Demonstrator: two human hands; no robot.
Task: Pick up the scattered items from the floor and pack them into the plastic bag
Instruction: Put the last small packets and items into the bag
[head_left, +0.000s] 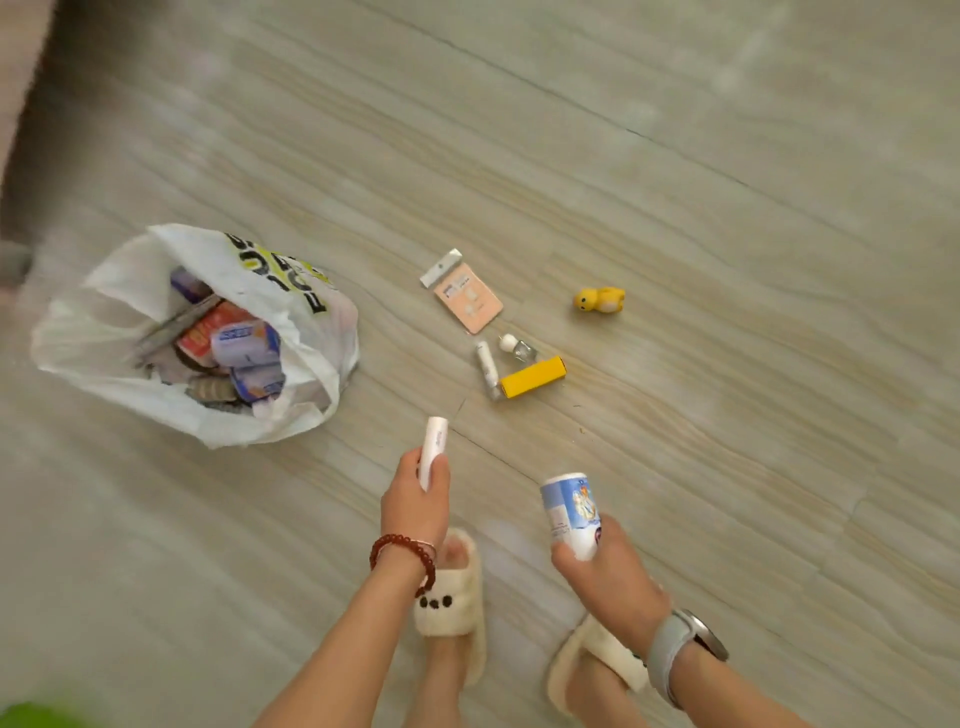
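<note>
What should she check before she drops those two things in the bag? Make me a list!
1. Left hand grips the white tube: ok.
2. Right hand grips the blue-and-white bottle: ok.
3. Plastic bag mouth open: ok.
4. Room left in bag: cannot tell.
5. Hands over the bag: not ok, both are beside it.
6. Floor finished: not ok; yellow duck toy, yellow box and pink packet remain.
</note>
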